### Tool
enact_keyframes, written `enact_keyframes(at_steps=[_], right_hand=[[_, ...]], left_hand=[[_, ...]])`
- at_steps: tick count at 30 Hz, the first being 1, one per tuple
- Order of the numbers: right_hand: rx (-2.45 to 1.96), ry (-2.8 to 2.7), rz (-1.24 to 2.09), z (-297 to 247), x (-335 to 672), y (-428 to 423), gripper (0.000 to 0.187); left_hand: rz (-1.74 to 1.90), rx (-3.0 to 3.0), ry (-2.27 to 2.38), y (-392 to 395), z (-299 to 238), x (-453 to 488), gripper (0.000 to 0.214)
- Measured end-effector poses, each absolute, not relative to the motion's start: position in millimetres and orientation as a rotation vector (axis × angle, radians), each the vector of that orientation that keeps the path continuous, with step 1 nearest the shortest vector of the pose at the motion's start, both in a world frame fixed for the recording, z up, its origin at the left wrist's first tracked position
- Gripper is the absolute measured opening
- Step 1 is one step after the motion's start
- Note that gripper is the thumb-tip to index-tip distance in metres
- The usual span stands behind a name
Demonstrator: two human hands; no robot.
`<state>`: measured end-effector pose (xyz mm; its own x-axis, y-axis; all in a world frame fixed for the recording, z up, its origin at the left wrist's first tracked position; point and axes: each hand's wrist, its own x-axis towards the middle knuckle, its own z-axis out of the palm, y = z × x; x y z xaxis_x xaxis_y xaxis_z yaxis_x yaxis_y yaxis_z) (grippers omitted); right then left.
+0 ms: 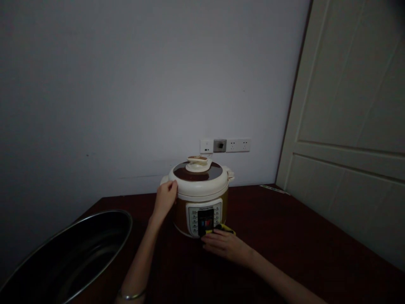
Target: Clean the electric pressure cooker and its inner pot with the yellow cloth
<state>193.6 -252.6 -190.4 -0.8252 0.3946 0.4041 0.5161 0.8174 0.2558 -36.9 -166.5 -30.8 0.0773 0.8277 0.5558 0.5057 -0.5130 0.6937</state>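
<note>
An electric pressure cooker [200,192] with a white lid, a brown top disc and a front control panel [204,218] stands on a dark red-brown table [284,228]. My left hand [165,199] grips the left edge of the cooker's lid rim, fingers curled round it. My right hand [225,245] lies low at the cooker's base, fingers pressed on a yellow cloth [224,229] against the bottom of the panel.
A large dark metal basin [74,257] sits at the table's left front corner. Wall sockets [225,145] are behind the cooker. A white door [351,126] stands to the right. A bracelet [131,295] is on my left wrist.
</note>
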Motion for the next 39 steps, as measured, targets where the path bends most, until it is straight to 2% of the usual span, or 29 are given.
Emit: enact_keyframes(at_steps=[5,9,11,13,18,20,23,28,33,39], right_hand=[[-1.068,-2.457,0.069,-196.5,197.5,-295.3,0.045],[-1.102,-2.506,0.466,-169.9,180.2,-319.5,0.034],[-1.049,-2.568,0.516,-141.0,170.9,-320.5,0.029],[-1.035,-2.500,0.399,-103.6,164.2,-312.5,0.025],[-0.992,-2.166,-0.304,0.4,160.9,-256.5,0.032],[-1.155,-2.102,-0.559,33.5,160.7,-226.3,0.034],[-1.453,-2.121,-0.763,64.0,157.3,-184.6,0.038],[-1.683,-2.305,-0.840,75.9,151.7,-138.5,0.052],[-1.631,-2.450,-0.809,73.2,147.7,-115.5,0.051],[-1.591,-2.504,-0.829,66.9,143.4,-105.7,0.046]], left_hand=[[1.326,2.014,1.269,-162.8,-30.0,-41.9,0.038],[1.284,1.976,1.230,-160.5,-30.2,-45.8,0.037],[1.277,1.962,1.232,-160.4,-29.7,-47.5,0.036],[1.281,1.951,1.236,-160.2,-29.0,-49.8,0.035],[1.318,1.986,1.311,-152.5,-29.2,-63.4,0.036],[1.351,2.031,1.406,-146.9,-29.9,-71.2,0.037],[1.383,2.040,1.491,-139.6,-31.0,-81.2,0.035],[1.420,2.019,1.500,-132.5,-34.6,-85.7,0.030],[1.512,1.966,1.573,-119.4,-46.1,-84.5,0.024],[1.477,1.812,1.711,-99.7,-58.7,-83.8,0.033]])
